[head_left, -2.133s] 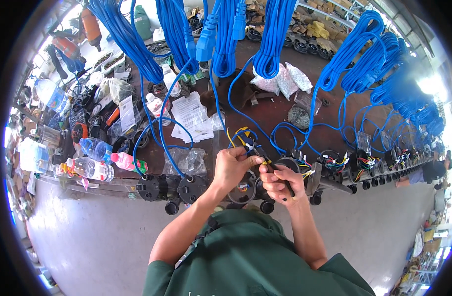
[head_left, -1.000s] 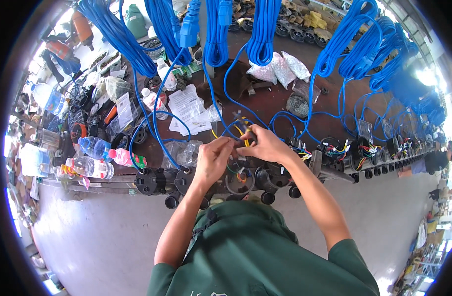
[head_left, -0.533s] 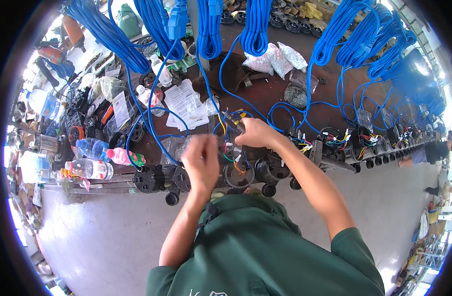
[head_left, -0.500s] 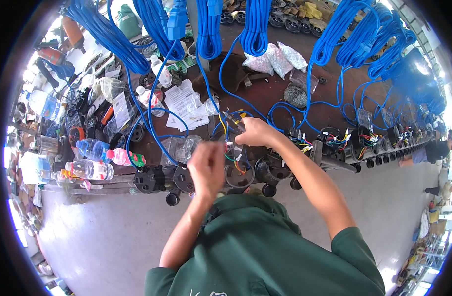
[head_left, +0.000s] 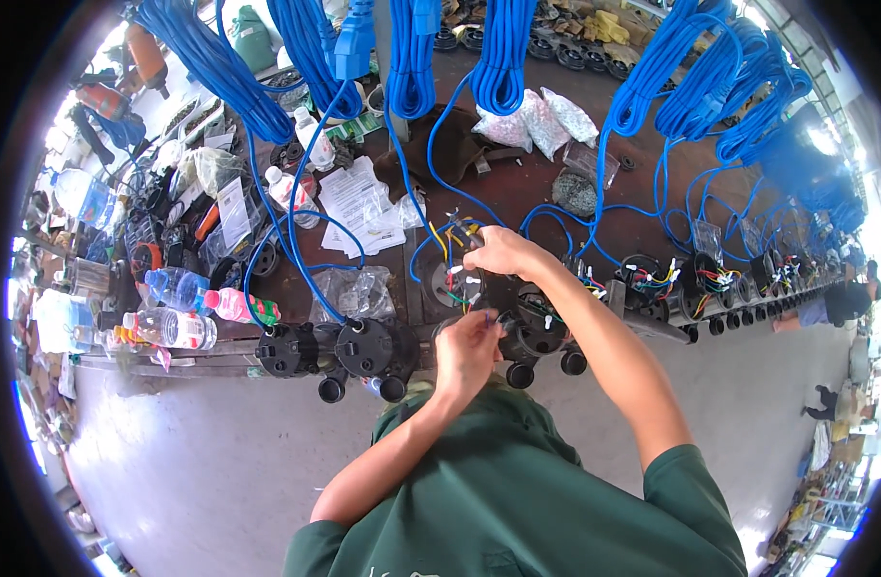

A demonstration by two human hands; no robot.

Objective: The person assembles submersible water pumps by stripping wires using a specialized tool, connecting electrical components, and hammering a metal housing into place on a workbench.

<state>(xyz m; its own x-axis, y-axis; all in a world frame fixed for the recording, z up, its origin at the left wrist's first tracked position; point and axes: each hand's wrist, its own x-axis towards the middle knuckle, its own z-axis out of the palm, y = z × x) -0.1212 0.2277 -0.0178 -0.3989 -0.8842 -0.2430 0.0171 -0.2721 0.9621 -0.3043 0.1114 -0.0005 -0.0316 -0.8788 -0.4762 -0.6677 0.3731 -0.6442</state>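
While the right hand (head_left: 498, 255) pinches the coloured wires (head_left: 457, 231) up off the tabletop (head_left: 546, 183), the left hand (head_left: 467, 348) closes its grip on another lead at the black housing (head_left: 532, 322). Wiring's underway; next probably needs steady threading.

Bright blue cables (head_left: 412, 72) are hanging in loops over a reddish-brown workbench (head_left: 556, 192). Black round housings (head_left: 364, 348) are lining its front edge, some showing red, yellow, green and white wire ends (head_left: 652, 279). A yellow wire (head_left: 439, 240) is curling beside the right hand (head_left: 498, 255). White paper sheets (head_left: 359, 202) are lying near a pink-capped clear bottle (head_left: 234, 306). The person is wearing a dark green shirt (head_left: 517, 500); the floor (head_left: 200, 452) is showing pale grey.
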